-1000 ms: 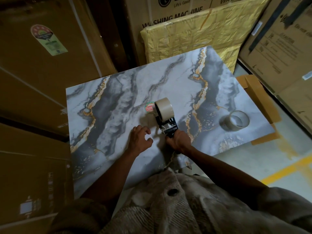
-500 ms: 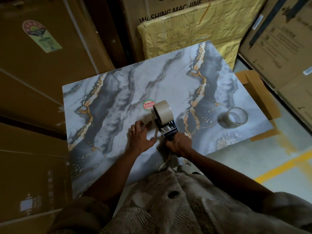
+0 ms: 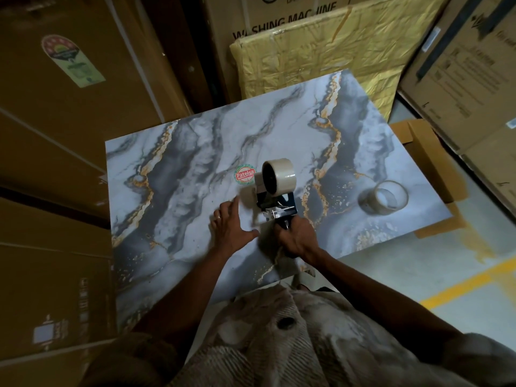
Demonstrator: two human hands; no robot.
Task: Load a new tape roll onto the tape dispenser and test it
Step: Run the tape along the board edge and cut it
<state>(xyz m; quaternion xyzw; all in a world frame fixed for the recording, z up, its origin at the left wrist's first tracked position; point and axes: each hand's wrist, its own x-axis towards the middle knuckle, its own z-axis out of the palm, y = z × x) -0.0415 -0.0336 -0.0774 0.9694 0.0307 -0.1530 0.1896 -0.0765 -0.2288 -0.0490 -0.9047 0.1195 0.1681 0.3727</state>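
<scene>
Head view, looking down on a marble-patterned tabletop (image 3: 195, 191), grey and white with gold veins. Near its middle sits a round red and green sticker (image 3: 245, 174), the landmark here.

Just right of the sticker stands the tape dispenser (image 3: 279, 202), a dark blue frame with a metal blade plate, tilted up off the table. A new tape roll (image 3: 279, 175), pale beige, is mounted on its wheel, level with the sticker and almost touching its right edge.

The right hand (image 3: 297, 237), below and right of the sticker, is closed in a fist around the dispenser's handle, which it hides.

The left hand (image 3: 233, 229), directly below the sticker, lies flat with fingers spread, palm down on the table, grasping nothing. A ring shows on one finger. Its fingertips reach toward the dispenser's front; whether they touch a tape strip cannot be told because of blur.

Far right of the sticker, near the table's right edge, a second tape roll (image 3: 384, 198), clear and nearly used up, lies flat.

Cardboard boxes (image 3: 69, 107) surround the table.
</scene>
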